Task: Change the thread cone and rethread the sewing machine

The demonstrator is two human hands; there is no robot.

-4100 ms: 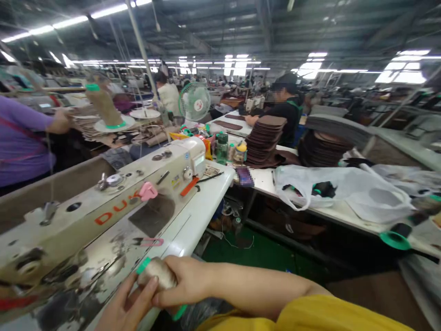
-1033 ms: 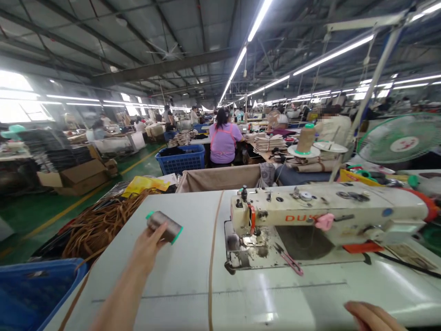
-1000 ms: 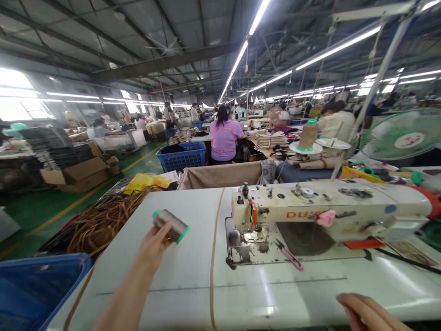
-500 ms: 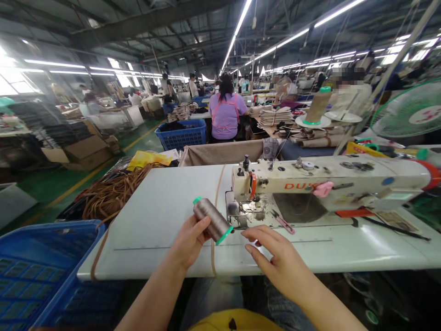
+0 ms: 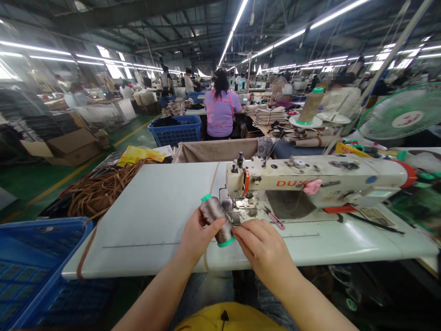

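Observation:
My left hand (image 5: pixel 198 232) is closed round a spool of grey-brown thread (image 5: pixel 216 217) with green ends, held tilted above the front of the white table (image 5: pixel 151 216). My right hand (image 5: pixel 260 246) touches the spool's lower green end with its fingertips; its fingers are curled there. Whether they pinch a thread end I cannot make out. Just behind the spool stands a cream sewing machine (image 5: pixel 310 177) with orange lettering, its needle area close to the spool.
A blue crate (image 5: pixel 31 266) stands at the left front, a heap of brown straps (image 5: pixel 99 191) behind it. Pink snips (image 5: pixel 274 219) lie on the machine bed. A fan (image 5: pixel 401 112) and a thread cone (image 5: pixel 310 105) are at the right. A person in purple (image 5: pixel 220 108) sits ahead.
My left hand brought the spool from the far left in toward the machine. My right hand rose from the table's edge and now touches the spool's lower end.

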